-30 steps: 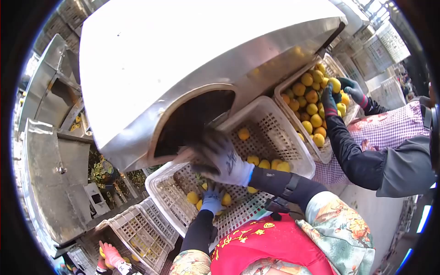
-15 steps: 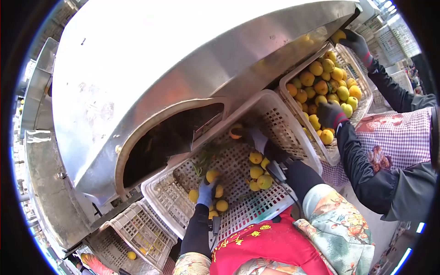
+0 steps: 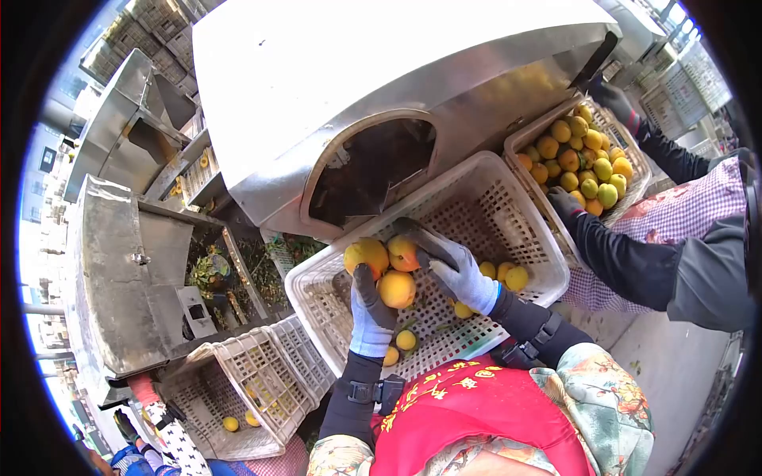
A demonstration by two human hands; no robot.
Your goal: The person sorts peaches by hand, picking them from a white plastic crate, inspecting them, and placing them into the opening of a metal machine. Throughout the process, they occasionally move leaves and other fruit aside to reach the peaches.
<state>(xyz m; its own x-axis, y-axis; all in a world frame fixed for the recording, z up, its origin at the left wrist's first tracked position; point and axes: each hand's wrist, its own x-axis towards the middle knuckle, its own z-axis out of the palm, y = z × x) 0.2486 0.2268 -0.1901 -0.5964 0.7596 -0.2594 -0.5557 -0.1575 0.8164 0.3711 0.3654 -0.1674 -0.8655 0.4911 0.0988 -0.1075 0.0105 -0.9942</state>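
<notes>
My hands, in grey-blue gloves with dark fingers, are close together above a white plastic crate (image 3: 544,246). Two round yellow-orange fruits, an upper one (image 3: 367,255) and a lower one (image 3: 397,289), rest against the fingers and thumb of my left hand (image 3: 371,317). A third yellow-orange fruit (image 3: 403,253), with a reddish patch, is under the curled fingers of my right hand (image 3: 460,270). All three fruits touch or nearly touch. Below, a loose fruit (image 3: 406,340) lies on the crate floor, and several more (image 3: 516,278) sit by my right wrist.
A metal machine with a dark opening (image 3: 373,170) stands behind the crate. On the right, a co-worker's gloved hand (image 3: 565,204) touches a crate (image 3: 516,143) full of similar fruit. At lower left, a tilted crate (image 3: 270,381) stands near another person's sleeve.
My hands have come up from the crate floor and together, bringing fruits with them. The camera view has shifted, and the co-worker's upper hand no longer shows a fruit.
</notes>
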